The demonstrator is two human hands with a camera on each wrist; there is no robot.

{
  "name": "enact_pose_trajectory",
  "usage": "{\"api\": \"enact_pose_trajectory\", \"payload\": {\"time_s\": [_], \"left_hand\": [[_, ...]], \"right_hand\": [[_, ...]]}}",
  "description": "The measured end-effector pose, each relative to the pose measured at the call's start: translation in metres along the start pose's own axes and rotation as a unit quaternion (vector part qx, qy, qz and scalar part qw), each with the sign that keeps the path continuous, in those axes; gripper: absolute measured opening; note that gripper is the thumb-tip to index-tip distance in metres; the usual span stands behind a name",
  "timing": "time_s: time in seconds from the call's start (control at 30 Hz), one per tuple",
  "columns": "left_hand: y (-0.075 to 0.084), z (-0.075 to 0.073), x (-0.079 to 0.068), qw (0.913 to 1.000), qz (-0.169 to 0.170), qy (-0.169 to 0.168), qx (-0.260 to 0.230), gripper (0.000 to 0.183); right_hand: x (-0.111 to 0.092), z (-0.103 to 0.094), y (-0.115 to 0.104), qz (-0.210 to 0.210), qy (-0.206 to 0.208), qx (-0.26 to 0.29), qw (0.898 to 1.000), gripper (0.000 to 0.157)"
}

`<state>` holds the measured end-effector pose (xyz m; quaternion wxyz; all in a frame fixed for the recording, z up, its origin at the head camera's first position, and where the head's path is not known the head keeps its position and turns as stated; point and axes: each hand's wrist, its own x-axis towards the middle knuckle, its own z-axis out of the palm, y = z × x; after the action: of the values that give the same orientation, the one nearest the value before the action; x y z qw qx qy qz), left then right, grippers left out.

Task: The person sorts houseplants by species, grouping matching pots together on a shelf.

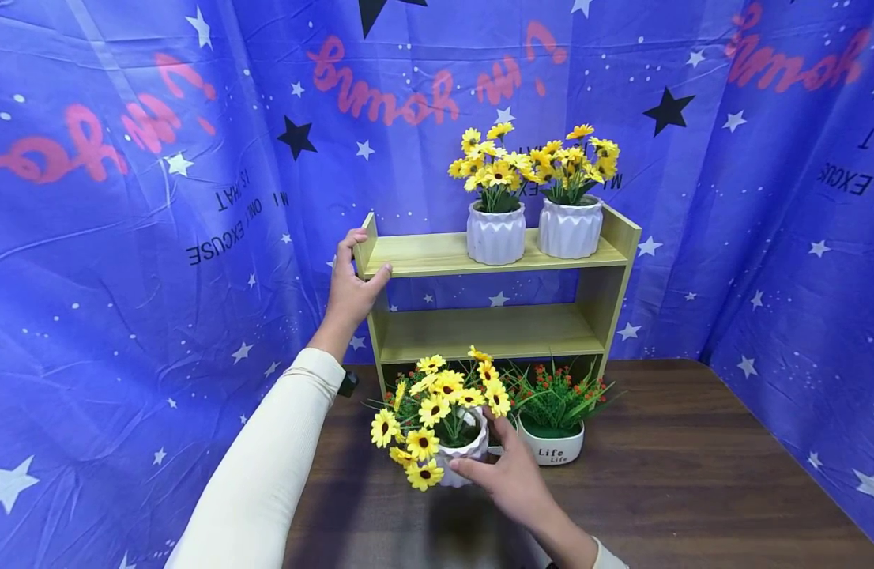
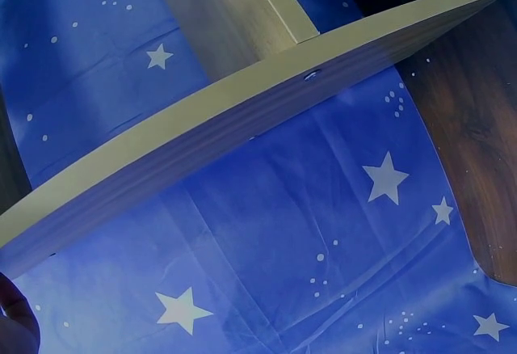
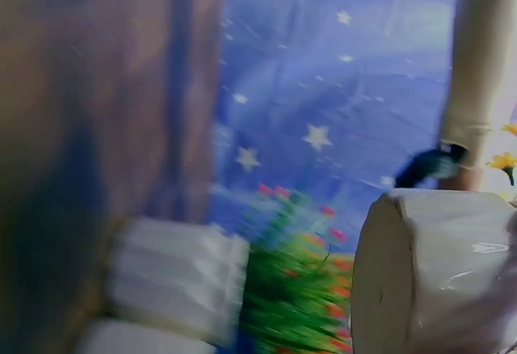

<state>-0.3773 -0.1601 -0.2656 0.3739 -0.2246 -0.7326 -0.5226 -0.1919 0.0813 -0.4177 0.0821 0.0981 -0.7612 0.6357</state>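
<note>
My left hand grips the top left corner of a light wooden shelf, its thumb on the front edge of the top board. In the left wrist view the shelf's side panel crosses the picture. My right hand holds a white ribbed flowerpot with yellow daisy-like flowers, tilted leftward above the table. The right wrist view shows the flat base of this flowerpot. On the shelf's top board, toward the right, stand two similar flowerpots with yellow flowers.
A white oval planter marked "Life", with green leaves and small red flowers, stands before the shelf on the dark wooden table. More white pots appear blurred in the right wrist view. A blue starry curtain hangs behind.
</note>
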Motion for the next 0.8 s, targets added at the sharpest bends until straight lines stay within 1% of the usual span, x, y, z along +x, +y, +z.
{"api": "enact_pose_trajectory", "payload": {"time_s": [0.1,0.13,0.23,0.33,0.47,0.57,0.67,0.73,0.8], "left_hand": [[0.000,-0.001,0.002,1.0000,0.005,0.001,-0.002,0.058],[0.000,-0.002,0.002,1.0000,0.009,0.002,-0.002,0.058],[-0.001,-0.004,0.002,0.9999,0.014,0.003,-0.003,0.056],[-0.002,-0.005,0.000,1.0000,0.005,0.000,0.001,0.054],[-0.004,-0.005,-0.003,1.0000,-0.005,0.001,0.006,0.055],[-0.005,-0.002,-0.001,0.9998,0.011,0.005,-0.014,0.057],[-0.005,0.000,0.001,0.9990,0.027,0.005,-0.035,0.059],[-0.004,0.001,0.001,0.9990,0.025,0.002,-0.038,0.059],[-0.002,0.000,0.001,0.9992,0.017,-0.005,-0.036,0.058]], "right_hand": [[0.013,-0.010,-0.021,-0.029,0.011,0.001,1.000,0.087],[0.018,-0.013,-0.027,-0.039,0.018,-0.010,0.999,0.086],[0.035,-0.022,-0.046,-0.080,0.020,-0.018,0.996,0.082],[0.052,-0.029,-0.063,-0.119,0.017,-0.029,0.992,0.077],[0.074,-0.035,-0.084,-0.160,0.017,-0.046,0.986,0.077],[0.091,-0.037,-0.100,-0.185,0.026,-0.058,0.981,0.077],[0.106,-0.038,-0.114,-0.206,0.029,-0.056,0.977,0.074],[0.114,-0.038,-0.123,-0.213,0.032,-0.057,0.975,0.074],[0.120,-0.037,-0.132,-0.212,0.039,-0.055,0.975,0.074]]}}
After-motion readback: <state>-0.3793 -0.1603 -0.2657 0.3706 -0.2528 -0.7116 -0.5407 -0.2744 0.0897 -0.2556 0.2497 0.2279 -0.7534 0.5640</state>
